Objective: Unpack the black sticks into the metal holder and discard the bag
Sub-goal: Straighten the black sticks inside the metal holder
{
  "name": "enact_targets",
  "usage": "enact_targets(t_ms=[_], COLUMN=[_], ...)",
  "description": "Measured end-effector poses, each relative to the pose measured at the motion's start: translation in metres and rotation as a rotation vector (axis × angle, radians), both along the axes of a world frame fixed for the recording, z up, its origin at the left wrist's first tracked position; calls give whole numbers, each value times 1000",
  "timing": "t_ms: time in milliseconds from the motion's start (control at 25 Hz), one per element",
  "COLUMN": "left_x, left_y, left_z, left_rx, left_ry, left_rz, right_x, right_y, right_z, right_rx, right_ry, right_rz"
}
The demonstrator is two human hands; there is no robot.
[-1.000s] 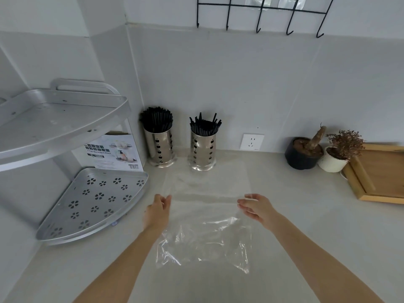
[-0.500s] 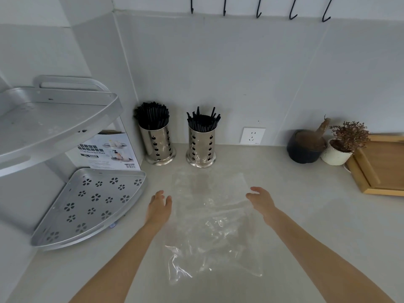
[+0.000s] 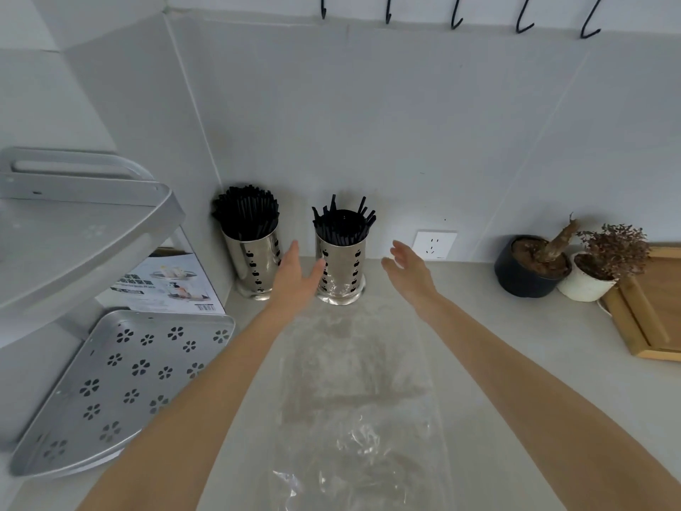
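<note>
Nearest, the empty clear bag [image 3: 353, 400] is lying flat on the tabletop [image 3: 516, 363], while both hands, left hand [image 3: 298, 278] and right hand [image 3: 409, 271], fingers spread and holding nothing, are flanking the far metal holder [image 3: 341, 267] packed with black sticks [image 3: 342, 225]; best steadying it squarely before binning the bag.

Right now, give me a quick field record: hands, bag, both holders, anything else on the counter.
left hand: open, empty, beside the right holder
right hand: open, empty, on that holder's other side
bag: clear plastic, flat on the counter, looks empty, not discarded
left holder: metal, packed with black sticks
right holder: metal, holds sticks at uneven heights
corner rack: far left
potted plants: right, by wooden tray
</note>
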State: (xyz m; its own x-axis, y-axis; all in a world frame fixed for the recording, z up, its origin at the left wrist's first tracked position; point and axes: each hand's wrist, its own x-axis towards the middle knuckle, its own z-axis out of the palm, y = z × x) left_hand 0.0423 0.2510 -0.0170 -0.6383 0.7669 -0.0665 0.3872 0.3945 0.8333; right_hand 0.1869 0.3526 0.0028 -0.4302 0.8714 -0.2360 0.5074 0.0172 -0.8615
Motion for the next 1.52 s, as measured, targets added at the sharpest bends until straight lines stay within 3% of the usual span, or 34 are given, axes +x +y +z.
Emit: enact_targets(t_ms=[240,440,640,1000,1120,1320,1520], left_x=[-24,-51,-55,-57,-61,-58,-50], left_y=[56,95,108,95,91,85,76], left_z=[27,35,35,28,33,36,33], left_rx=[125,61,70,126,201,330,275], left_ry=[-305,-490,-541,-160,-37,-24,64], left_rz=[74,62,-34,-103,-129,-139,-123], right_x=[-45,-67,-80,-80,-83,-84,-75], right_y=[43,68,75,68,65,62,61], right_z=[17,17,7,12,18,22,15], right_rx=[-17,35,54,71,166,362,303], right_ry=[51,7,66,142,151,130,76], right_rz=[-6,23,83,130,148,213,268])
